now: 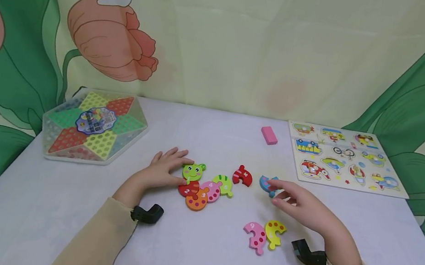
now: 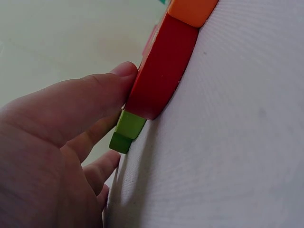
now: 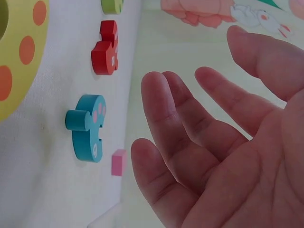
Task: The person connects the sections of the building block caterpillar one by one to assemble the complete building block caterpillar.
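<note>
My left hand [image 1: 167,168] lies beside a joined caterpillar puzzle, its thumb touching the side of the red piece marked 2 [image 2: 161,66]. Its index finger reaches along the green smiling head piece [image 1: 192,172]. An orange piece [image 1: 196,200], a pink dotted piece [image 1: 212,192] and a green striped piece [image 1: 225,185] continue the curve. Over the blue piece [image 3: 88,128] hovers my right hand [image 1: 305,206], fingers loosely bent and apart, holding nothing. In the right wrist view a gap shows between these fingers and the blue piece.
A loose red piece [image 1: 242,176] sits between the caterpillar and the blue one. Nearer me lie a pink piece [image 1: 256,237] and a yellow piece [image 1: 273,233]. Farther back are a pink block [image 1: 269,135], a vehicle puzzle board [image 1: 339,175] and a hexagonal game box [image 1: 127,142].
</note>
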A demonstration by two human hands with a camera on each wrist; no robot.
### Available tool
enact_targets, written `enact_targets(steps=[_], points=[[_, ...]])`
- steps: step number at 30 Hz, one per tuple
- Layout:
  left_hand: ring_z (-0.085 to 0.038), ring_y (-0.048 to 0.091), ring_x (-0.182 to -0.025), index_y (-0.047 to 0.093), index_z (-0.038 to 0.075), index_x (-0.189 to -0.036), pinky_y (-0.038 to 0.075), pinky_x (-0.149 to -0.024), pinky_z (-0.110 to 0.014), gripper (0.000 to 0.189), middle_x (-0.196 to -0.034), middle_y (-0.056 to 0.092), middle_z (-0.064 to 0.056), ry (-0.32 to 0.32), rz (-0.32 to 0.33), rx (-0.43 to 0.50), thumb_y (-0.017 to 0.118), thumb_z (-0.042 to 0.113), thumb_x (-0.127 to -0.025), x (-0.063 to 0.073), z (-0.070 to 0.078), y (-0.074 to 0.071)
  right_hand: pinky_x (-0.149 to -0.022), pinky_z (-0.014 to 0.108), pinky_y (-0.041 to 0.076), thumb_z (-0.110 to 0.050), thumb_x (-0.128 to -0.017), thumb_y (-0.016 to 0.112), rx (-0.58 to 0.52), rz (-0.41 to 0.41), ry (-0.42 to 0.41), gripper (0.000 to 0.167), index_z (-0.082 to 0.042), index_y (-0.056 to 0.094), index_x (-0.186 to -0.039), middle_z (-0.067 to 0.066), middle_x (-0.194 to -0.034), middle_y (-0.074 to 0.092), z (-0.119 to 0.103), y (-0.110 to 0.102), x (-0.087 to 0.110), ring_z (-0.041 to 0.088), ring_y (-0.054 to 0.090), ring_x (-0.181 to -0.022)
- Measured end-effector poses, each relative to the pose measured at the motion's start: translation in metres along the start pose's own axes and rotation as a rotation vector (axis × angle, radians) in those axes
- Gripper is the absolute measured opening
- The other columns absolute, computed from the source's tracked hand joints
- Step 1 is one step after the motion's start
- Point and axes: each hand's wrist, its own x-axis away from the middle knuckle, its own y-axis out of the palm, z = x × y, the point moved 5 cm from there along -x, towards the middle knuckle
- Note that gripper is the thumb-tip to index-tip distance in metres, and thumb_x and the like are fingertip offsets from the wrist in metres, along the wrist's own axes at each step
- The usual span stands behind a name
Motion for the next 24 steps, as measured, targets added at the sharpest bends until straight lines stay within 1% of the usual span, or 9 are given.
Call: enact_targets(steps=[5,12,18,24], points=[[-0.027,0.002,-0.141,0.048,0.027,-0.129,-0.007,-0.108,-0.057,0.058,-0.151,0.023,-0.001,0.001,-0.004,0.008,0.065,0.041,-0.075,-0.0006,0.0006,-0.0004,-0.078,0.025,0.049,-0.023,-0.089,0.057,-0.023,-0.03,-0.016,0.046,-0.009,0.046,-0.13,0.012,-0.12,0.056,0.0018,0.0015,0.0015,0.019,0.056,-0.099],[-0.027,0.002,-0.141,0.048,0.028,-0.13,-0.007,-0.108,-0.057,0.059,-0.151,0.023,-0.001,0.003,-0.01,0.01,0.065,0.04,-0.075,-0.0007,0.0022,0.0001,-0.077,0.023,0.05,-0.025,-0.088,0.058,-0.044,-0.059,-0.016,0.049,-0.01,0.044,-0.133,0.013,-0.12,0.055,0.0051,0.0019,0.004,0.013,0.057,-0.098],[-0.027,0.002,-0.141,0.048,0.028,-0.13,-0.007,-0.108,-0.057,0.059,-0.151,0.023,-0.001,-0.005,-0.006,0.004,0.066,0.041,-0.075,-0.0007,0.0005,-0.0002,-0.078,0.024,0.05,-0.024,-0.088,0.058,-0.063,-0.079,-0.008,0.05,-0.009,0.043,-0.134,0.014,-0.12,0.054,0.0049,0.0019,0.0041,0.017,0.057,-0.099],[-0.027,0.002,-0.141,0.048,0.027,-0.129,-0.007,-0.108,-0.058,0.058,-0.151,0.023,-0.002,0.0,-0.004,0.009,0.065,0.04,-0.075,0.0004,0.0013,-0.001,-0.081,0.025,0.049,-0.025,-0.088,0.058,-0.065,-0.095,0.003,0.052,-0.009,0.042,-0.134,0.013,-0.12,0.054,0.0049,0.0015,0.0043,0.021,0.056,-0.102]])
